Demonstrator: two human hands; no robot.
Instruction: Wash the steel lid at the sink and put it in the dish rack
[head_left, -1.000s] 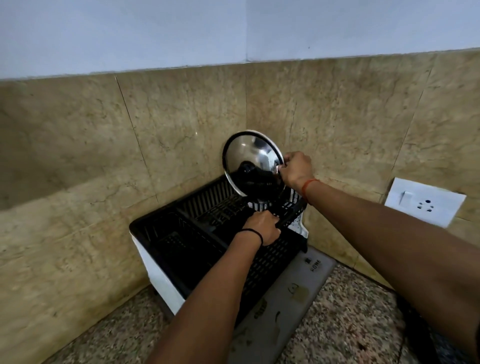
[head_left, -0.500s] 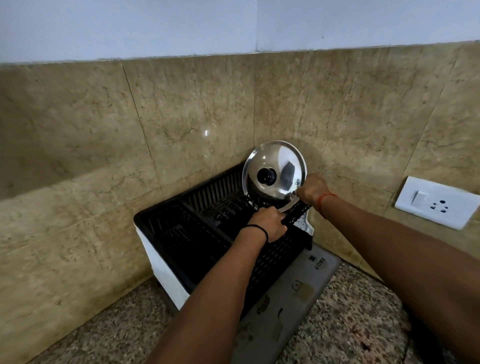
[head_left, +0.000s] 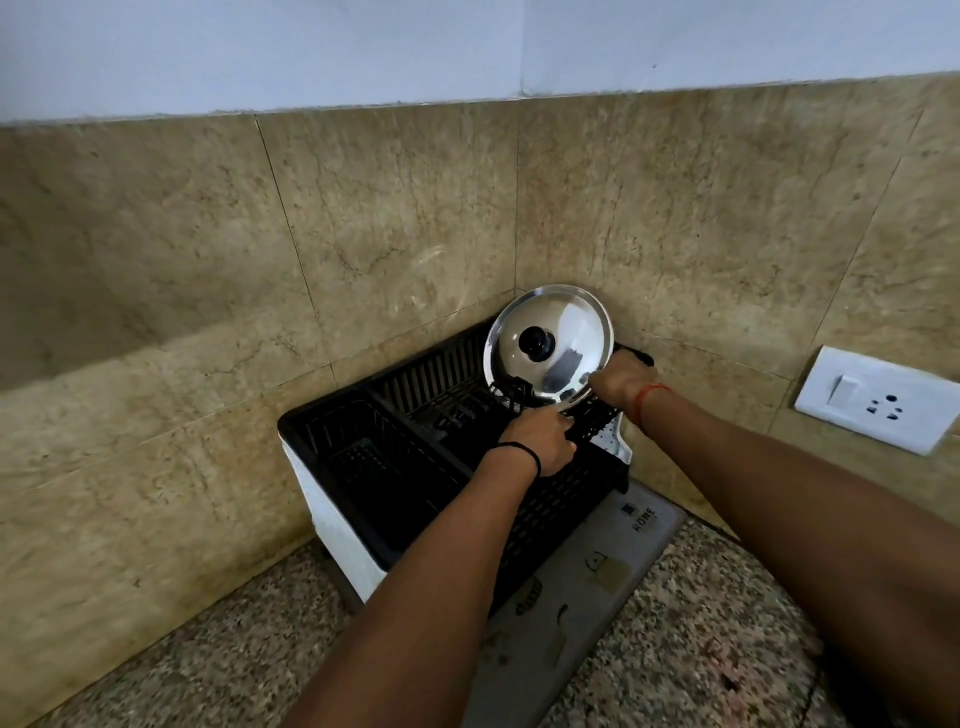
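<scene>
Fingers of the left hand (head_left: 540, 439) curl down over the near right edge of the dish rack (head_left: 395, 457), pressed together and gripping the black plastic — steadying it, as we judge. Just beyond, the right hand (head_left: 621, 382) has its fingers closed on the lower right rim of the steel lid (head_left: 550, 345); how the fingertips themselves sit on the far side of the rim we cannot tell.

Nearest in the scene we note a speckled stone counter (head_left: 727, 649) with a grey mat (head_left: 587, 577) under the rack's near edge. On it stands the rack, black with a white side panel, pushed into the corner of the tiled walls. At its far right end the lid stands nearly upright, black knob (head_left: 536, 343) facing us, its lower edge down among the rack's slats and its top close to the wall corner. A switch plate (head_left: 878, 397) sits on the right wall, well apart.

No sink appears, so washing cannot be confirmed. Placement looks almost complete — what remains, in our judgement, is to release the lid once it seats firmly and withdraw both hands.
</scene>
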